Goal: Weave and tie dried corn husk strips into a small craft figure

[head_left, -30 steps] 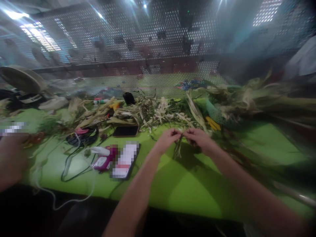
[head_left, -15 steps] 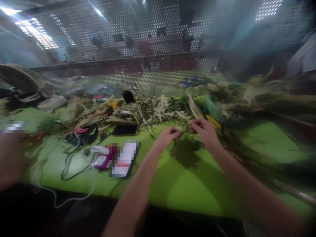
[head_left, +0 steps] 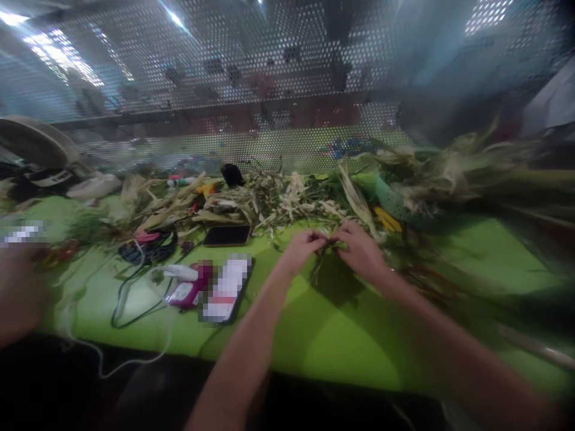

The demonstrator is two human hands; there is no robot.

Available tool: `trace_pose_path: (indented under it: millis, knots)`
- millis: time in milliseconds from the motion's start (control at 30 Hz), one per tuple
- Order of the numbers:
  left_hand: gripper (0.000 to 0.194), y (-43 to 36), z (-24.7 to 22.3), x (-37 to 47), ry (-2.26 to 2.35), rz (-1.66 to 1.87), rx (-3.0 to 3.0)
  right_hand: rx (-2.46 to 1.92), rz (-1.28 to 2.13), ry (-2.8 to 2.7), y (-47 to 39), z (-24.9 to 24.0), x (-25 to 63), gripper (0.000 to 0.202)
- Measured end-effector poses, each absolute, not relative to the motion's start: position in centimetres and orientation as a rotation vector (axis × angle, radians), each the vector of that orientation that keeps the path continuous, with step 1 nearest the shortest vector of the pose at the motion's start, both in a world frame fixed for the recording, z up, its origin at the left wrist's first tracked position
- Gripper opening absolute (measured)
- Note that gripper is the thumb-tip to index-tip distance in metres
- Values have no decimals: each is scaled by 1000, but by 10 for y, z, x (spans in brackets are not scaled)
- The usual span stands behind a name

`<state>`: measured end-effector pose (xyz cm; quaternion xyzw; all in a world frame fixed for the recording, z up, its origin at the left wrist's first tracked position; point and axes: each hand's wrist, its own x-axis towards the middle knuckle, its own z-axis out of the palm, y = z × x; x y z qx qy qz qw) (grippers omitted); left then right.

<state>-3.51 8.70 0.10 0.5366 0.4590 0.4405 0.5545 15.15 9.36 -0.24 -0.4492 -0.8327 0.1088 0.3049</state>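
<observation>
My left hand (head_left: 304,246) is closed in a pinch on a thin bunch of dried plant stems (head_left: 316,270), whose ends hang below the fingers over the green tabletop (head_left: 309,341). Right up against it, my right hand (head_left: 359,251) has its fingers closed at the top of the same stems. The exact grip between the fingertips is too small to make out. Just beyond my hands lies a heap of dry plant pieces (head_left: 291,200), and a pale corn husk (head_left: 357,194) rests behind my right hand.
Left of my forearm lie a phone with a lit screen (head_left: 227,290), a dark phone (head_left: 227,236), a magenta-and-white device (head_left: 191,284) and cables (head_left: 121,299). A green basket (head_left: 390,194) stands at right. Another person's hand (head_left: 20,293) is at far left. Perforated metal (head_left: 269,66) rises behind.
My right hand has moved left and slightly down from beside the corn husk, and its fingertips now meet my left hand's. My left hand has stayed nearly in place with the stems.
</observation>
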Motion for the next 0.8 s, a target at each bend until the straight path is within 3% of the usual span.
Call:
trace_pose_path:
  millis: [200,433,533,667,800]
  knots:
    - [9,92,-5,-39,1147,984,1346,-1130,302,-2189,93,3,152,8]
    - [11,88,0,-39,1176,873,1568,-1094,350,-2116,86,11,149,6]
    - [10,88,-2,-38,1205,898,1576,-1095,603,-2006,89,7,148,6]
    - [13,91,-8,-38,1169,964,1513,-1083,1178,-1687,96,-3,144,20]
    - [13,92,-9,-37,1158,1006,1462,-1016,1308,-1609,99,-6,141,28]
